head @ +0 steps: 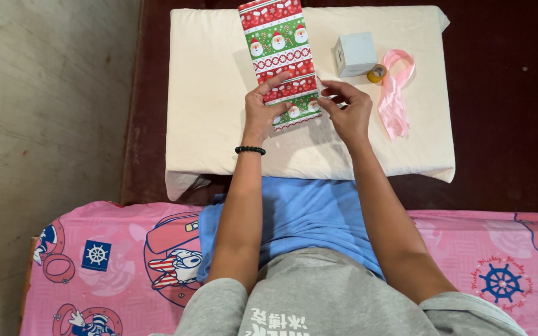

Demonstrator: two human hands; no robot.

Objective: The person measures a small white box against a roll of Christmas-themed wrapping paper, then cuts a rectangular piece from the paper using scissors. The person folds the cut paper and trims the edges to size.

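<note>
A folded strip of wrapping paper [278, 46], red, green and white with festive figures, lies lengthwise on a cream cloth-covered table [219, 124]. My left hand [261, 109] presses flat on the paper's near end, fingers spread over it; a black bead bracelet is on that wrist. My right hand [347, 109] is at the paper's near right corner, its fingertips pinching the edge there.
A small pale blue box [355, 53] stands right of the paper, with a small roll of tape [377, 73] and a pink ribbon [394, 90] beside it. Dark red floor surrounds the table. A pink patterned sheet [94, 261] covers the seat below.
</note>
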